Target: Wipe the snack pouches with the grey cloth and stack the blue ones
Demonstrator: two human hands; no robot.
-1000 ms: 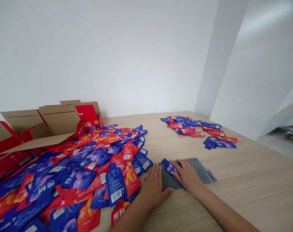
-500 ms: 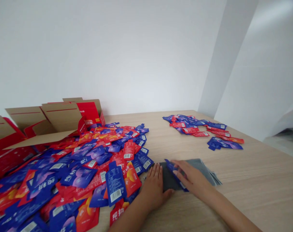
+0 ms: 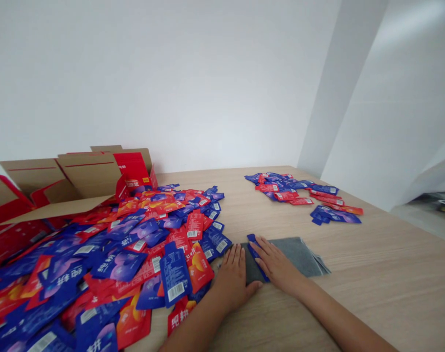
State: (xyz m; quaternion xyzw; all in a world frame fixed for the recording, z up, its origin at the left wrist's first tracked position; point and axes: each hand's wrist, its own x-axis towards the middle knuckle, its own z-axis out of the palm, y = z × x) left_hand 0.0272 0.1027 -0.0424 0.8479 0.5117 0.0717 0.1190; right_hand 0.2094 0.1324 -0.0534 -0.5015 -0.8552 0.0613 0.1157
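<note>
Grey cloth (image 3: 299, 256) lay at lower centre of the frame, a blue pouch (image 3: 251, 238) on it, partly beneath the right hand (image 3: 277, 264), whose fingers were flat and slightly spread. The left hand (image 3: 233, 279), fingers nearly together, rested on the cloth's left end. Wiping or flattening seemed in hand; lifting the pouch would call for curled fingers.

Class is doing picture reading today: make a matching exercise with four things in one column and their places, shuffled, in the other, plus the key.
Things
1. Left hand
2. Open boxes
3. Right hand
4. Grey cloth

Places
A. Resting on a blue pouch
B. Lying on the table, under the blue pouch
C. Flat at the cloth's left end
D. Behind the large pile of pouches

Pairs: 1-C, 2-D, 3-A, 4-B
</note>
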